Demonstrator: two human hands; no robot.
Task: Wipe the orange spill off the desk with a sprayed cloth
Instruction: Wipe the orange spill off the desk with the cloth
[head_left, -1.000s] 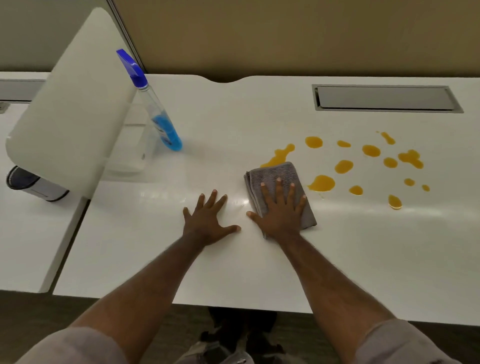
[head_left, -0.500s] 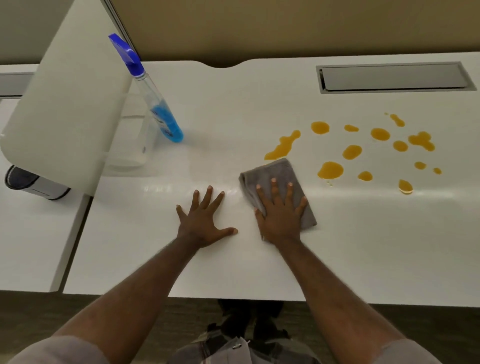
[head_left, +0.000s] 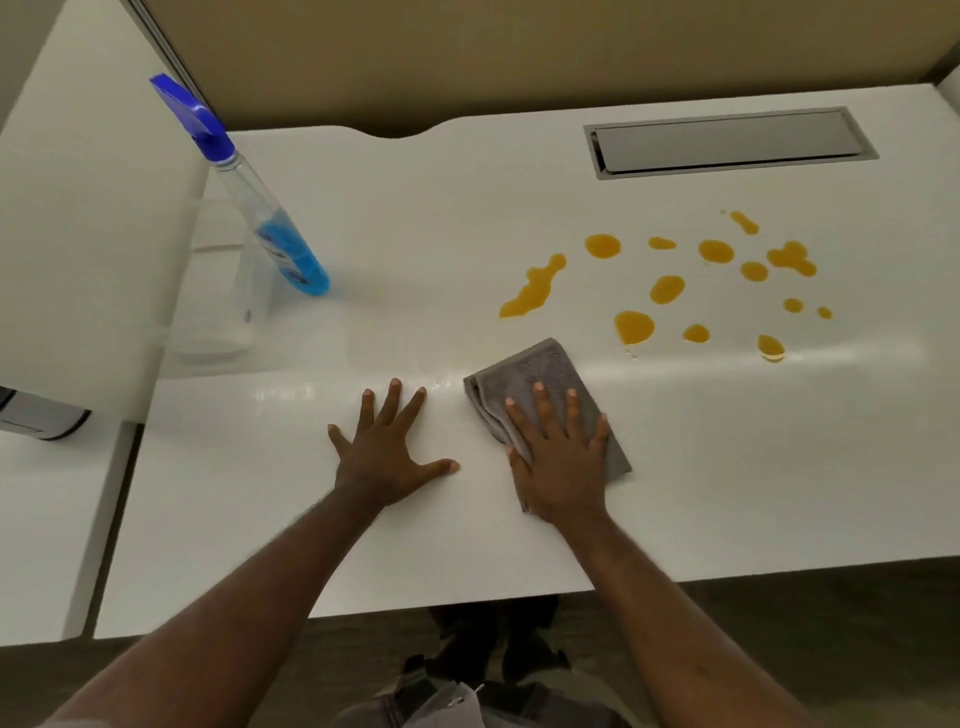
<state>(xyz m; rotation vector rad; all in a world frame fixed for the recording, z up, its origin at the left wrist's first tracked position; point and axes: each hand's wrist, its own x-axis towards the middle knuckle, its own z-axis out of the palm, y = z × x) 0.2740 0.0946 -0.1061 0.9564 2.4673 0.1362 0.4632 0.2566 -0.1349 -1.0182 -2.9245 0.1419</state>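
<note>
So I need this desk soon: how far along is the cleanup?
Barely started. The spray bottle is set down, so spraying looks finished. The right hand presses the grey cloth flat on the desk, just short of the spill; the left hand braces flat beside it. All the orange drops remain to be wiped.

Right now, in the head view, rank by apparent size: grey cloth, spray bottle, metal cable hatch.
1. metal cable hatch, clearly largest.
2. spray bottle and grey cloth: too alike; the cloth is partly hidden under the right hand.
</note>
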